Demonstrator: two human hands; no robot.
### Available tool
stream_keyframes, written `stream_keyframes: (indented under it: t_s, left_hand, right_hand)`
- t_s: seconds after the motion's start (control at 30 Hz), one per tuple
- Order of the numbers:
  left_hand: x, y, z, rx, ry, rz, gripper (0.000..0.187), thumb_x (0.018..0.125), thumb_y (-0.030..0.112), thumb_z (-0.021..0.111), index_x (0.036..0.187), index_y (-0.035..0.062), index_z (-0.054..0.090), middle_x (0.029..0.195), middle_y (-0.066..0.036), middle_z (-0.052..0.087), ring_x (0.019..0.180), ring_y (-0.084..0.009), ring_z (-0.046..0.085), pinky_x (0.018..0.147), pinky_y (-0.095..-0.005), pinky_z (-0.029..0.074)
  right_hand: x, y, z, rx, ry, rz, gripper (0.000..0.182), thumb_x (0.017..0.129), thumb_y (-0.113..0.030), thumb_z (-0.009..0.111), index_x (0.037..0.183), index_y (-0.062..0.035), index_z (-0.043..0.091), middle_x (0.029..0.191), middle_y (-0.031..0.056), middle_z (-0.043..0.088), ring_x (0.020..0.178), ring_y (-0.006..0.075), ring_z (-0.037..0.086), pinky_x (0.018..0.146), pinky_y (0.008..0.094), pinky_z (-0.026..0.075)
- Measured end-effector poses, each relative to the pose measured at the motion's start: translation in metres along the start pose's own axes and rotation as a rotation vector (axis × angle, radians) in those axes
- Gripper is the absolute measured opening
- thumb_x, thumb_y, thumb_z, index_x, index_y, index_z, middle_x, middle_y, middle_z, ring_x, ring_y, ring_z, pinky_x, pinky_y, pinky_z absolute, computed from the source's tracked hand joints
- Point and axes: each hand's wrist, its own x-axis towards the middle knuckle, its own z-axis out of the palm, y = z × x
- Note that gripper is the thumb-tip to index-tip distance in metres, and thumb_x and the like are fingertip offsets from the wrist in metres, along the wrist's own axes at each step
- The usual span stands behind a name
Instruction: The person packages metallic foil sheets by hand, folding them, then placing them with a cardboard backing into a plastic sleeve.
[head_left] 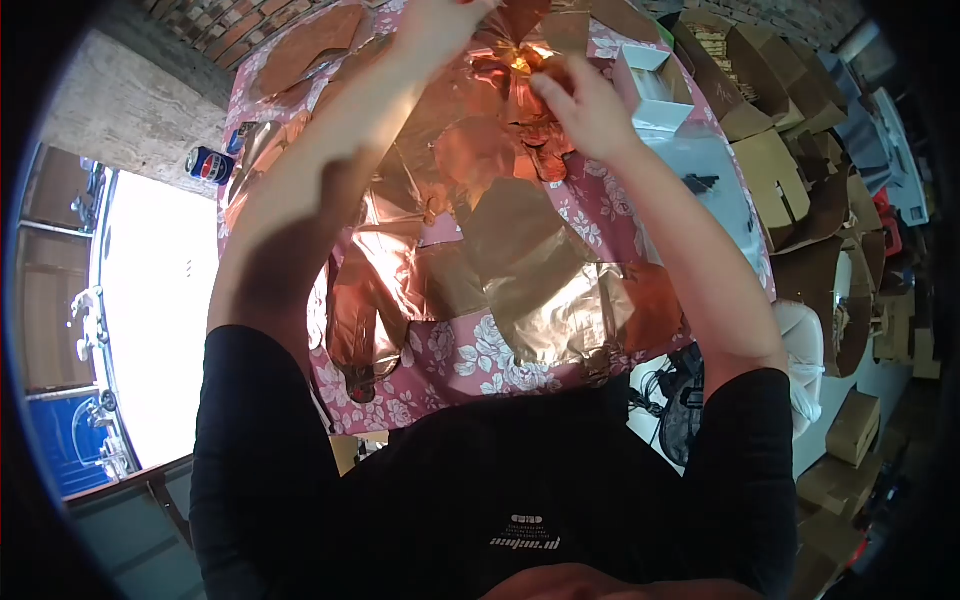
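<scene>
Copper-coloured foil sheets (530, 250) lie crumpled and overlapping across a table with a pink floral cloth (450, 350). Both my arms reach to the far side. My left hand (440, 25) is at the top edge of the view, fingers closed at a raised piece of foil; its fingertips are partly cut off. My right hand (585, 105) is just right of a shiny bunched part of the foil (522, 65), thumb and fingers closed around its edge. A folded foil strip (545, 150) hangs or lies below that hand.
A blue can (209, 165) stands at the table's left edge. An open white box (652, 90) sits at the back right, above a clear plastic sheet (705, 180) with a small black object. Cardboard boxes (775, 180) are stacked on the right. A bright opening is on the left.
</scene>
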Motion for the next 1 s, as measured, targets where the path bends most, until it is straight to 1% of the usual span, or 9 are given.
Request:
stream_keyframes:
  t_s: [0.1, 0.33, 0.4, 0.47, 0.53, 0.8, 0.83, 0.93, 1.0]
  left_hand:
    - [-0.003, 0.006, -0.016, -0.594, 0.007, -0.057, 0.028, 0.102, 0.02, 0.078, 0.127, 0.0065, 0.077, 0.099, -0.007, 0.078, 0.085, -0.0183, 0.072, 0.073, -0.0335, 0.055]
    - [-0.005, 0.033, -0.095, -0.788, 0.155, -0.3, 0.018, 0.107, 0.013, 0.068, 0.124, 0.0068, 0.068, 0.087, -0.009, 0.072, 0.084, -0.0253, 0.074, 0.065, -0.0432, 0.06]
    - [-0.006, 0.042, -0.105, -0.825, 0.38, -0.247, 0.02, 0.108, 0.014, 0.065, 0.126, 0.0072, 0.061, 0.089, -0.013, 0.071, 0.079, -0.0286, 0.074, 0.058, -0.0474, 0.058]
    - [-0.005, 0.03, -0.135, -0.845, 0.211, -0.404, 0.028, 0.107, 0.015, 0.067, 0.132, 0.0064, 0.06, 0.091, -0.015, 0.071, 0.076, -0.0265, 0.072, 0.056, -0.0458, 0.055]
    - [-0.007, 0.019, -0.152, -0.47, 0.445, -0.068, 0.022, 0.105, 0.015, 0.069, 0.124, 0.0039, 0.068, 0.092, -0.012, 0.072, 0.073, -0.0239, 0.07, 0.057, -0.0421, 0.053]
    - [-0.07, 0.027, -0.234, -0.455, 0.115, 0.058, 0.011, 0.107, 0.014, 0.069, 0.11, 0.0041, 0.073, 0.099, -0.001, 0.07, 0.086, -0.0105, 0.061, 0.075, -0.0286, 0.051]
    - [-0.087, 0.038, -0.234, -0.52, 0.141, 0.023, 0.011, 0.103, 0.01, 0.069, 0.109, 0.0035, 0.075, 0.096, -0.009, 0.076, 0.084, -0.021, 0.07, 0.075, -0.0356, 0.056]
    - [-0.091, -0.033, -0.32, -0.343, -0.038, -0.319, 0.025, 0.102, 0.027, 0.08, 0.111, 0.0037, 0.075, 0.093, -0.008, 0.078, 0.074, -0.0143, 0.071, 0.068, -0.0318, 0.057]
    - [-0.13, -0.009, -0.299, -0.613, -0.031, -0.202, 0.019, 0.107, 0.022, 0.074, 0.11, 0.003, 0.074, 0.099, -0.009, 0.078, 0.081, -0.0116, 0.072, 0.073, -0.029, 0.058]
  right_hand:
    - [-0.019, 0.024, 0.005, 0.063, -0.496, 0.079, 0.061, 0.105, -0.053, 0.069, 0.132, 0.0014, 0.066, 0.125, 0.0184, 0.074, 0.118, 0.0374, 0.07, 0.105, 0.0414, 0.053]
    - [-0.01, 0.028, 0.007, -0.274, -0.388, -0.05, 0.064, 0.098, -0.057, 0.074, 0.123, 0.0017, 0.07, 0.121, 0.0233, 0.074, 0.117, 0.0417, 0.07, 0.101, 0.049, 0.055]
    - [0.0, 0.031, 0.005, -0.45, -0.626, 0.08, 0.065, 0.097, -0.061, 0.073, 0.113, 0.0017, 0.072, 0.113, 0.0233, 0.076, 0.111, 0.0423, 0.072, 0.099, 0.0511, 0.056]
    - [0.003, 0.039, 0.011, -0.493, -0.588, 0.038, 0.066, 0.097, -0.063, 0.072, 0.111, 0.0014, 0.073, 0.11, 0.0232, 0.077, 0.109, 0.0422, 0.072, 0.098, 0.0513, 0.056]
    - [0.008, 0.044, 0.015, -0.533, -0.549, -0.002, 0.067, 0.097, -0.064, 0.071, 0.109, 0.0011, 0.074, 0.107, 0.0232, 0.077, 0.108, 0.0422, 0.073, 0.097, 0.0515, 0.056]
    - [0.019, 0.041, 0.017, -0.675, -0.679, 0.126, 0.061, 0.096, -0.055, 0.074, 0.115, 0.0027, 0.074, 0.121, 0.0269, 0.076, 0.119, 0.0402, 0.073, 0.102, 0.0503, 0.057]
    - [0.017, 0.039, 0.018, -0.694, -0.604, 0.132, 0.059, 0.096, -0.053, 0.075, 0.123, -0.0001, 0.075, 0.129, 0.0237, 0.075, 0.124, 0.0383, 0.071, 0.105, 0.0497, 0.057]
    - [0.013, 0.037, 0.02, -0.736, -0.533, 0.144, 0.056, 0.096, -0.048, 0.078, 0.129, -0.0034, 0.076, 0.14, 0.019, 0.071, 0.128, 0.0378, 0.069, 0.107, 0.0489, 0.057]
    - [0.01, 0.022, 0.016, -0.84, -0.559, 0.131, 0.055, 0.096, -0.05, 0.077, 0.123, -0.0022, 0.076, 0.138, 0.0188, 0.071, 0.126, 0.0393, 0.07, 0.106, 0.048, 0.057]
